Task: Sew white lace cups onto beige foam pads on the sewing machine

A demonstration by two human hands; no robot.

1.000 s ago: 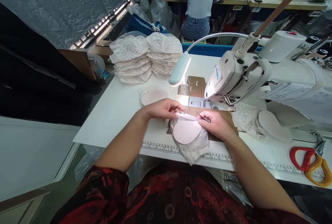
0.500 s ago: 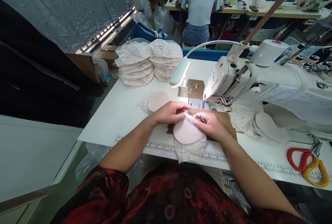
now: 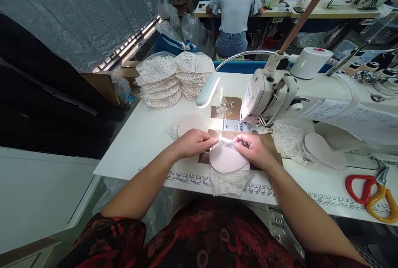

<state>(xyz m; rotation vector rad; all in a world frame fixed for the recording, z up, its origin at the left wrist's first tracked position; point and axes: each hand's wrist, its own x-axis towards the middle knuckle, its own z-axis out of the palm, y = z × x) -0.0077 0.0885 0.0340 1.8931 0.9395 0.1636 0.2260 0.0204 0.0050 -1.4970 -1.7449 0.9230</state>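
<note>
A pale oval foam cup with white lace lies at the table's front edge, its lace hanging over the printed ruler. My left hand pinches the top left corner of the lace, thumb against fingers. At the top right corner, my right hand is closed around a small, dark, pointed metal tool, its tip pointing up and left; whether it is tweezers or thread snips I cannot tell. Those fingers also touch the lace edge. Just beyond stands the sewing machine, its needle area behind my hands.
Two stacks of lace pieces stand at the back left. Another pale cup piece lies left of my hands. More lace and a cup lie under the machine arm. Scissors rest at the right. A lamp overhangs the table.
My left hand has moved slightly left and down, away from my right hand, and the lace edge shows more between them. The view has shifted slightly.
</note>
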